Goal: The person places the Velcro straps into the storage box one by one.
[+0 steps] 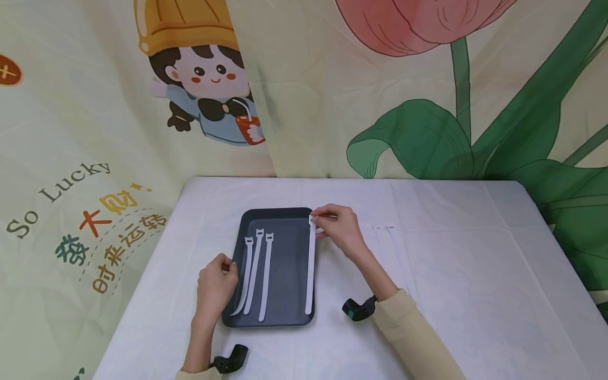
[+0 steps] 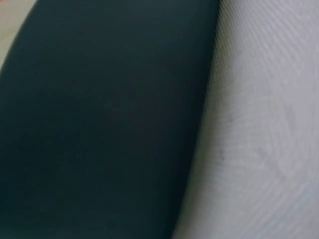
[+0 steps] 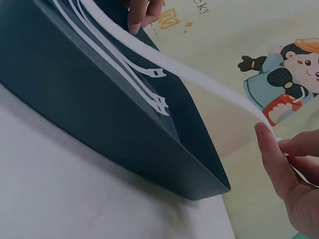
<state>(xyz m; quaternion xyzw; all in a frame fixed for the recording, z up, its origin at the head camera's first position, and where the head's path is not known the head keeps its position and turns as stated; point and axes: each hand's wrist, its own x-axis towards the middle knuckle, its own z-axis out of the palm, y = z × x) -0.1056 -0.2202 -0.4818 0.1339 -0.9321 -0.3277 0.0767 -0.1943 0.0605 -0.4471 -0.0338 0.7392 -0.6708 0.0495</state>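
Note:
My right hand pinches a white cable tie by its slotted head, over the far right corner of a dark grey tray. The strap hangs along the tray's right side in the head view; the right wrist view shows it slanting above the tray, clear of the other ties. Inside the tray, toward the left, lie three more white cable ties, heads pointing away. My left hand holds the tray's left rim, its fingers curled there. Only the tray's dark side fills most of the left wrist view.
Two more white ties lie on the white tablecloth right of the tray, faint against it and partly behind my right forearm. A printed cloth backdrop hangs behind the table's far edge.

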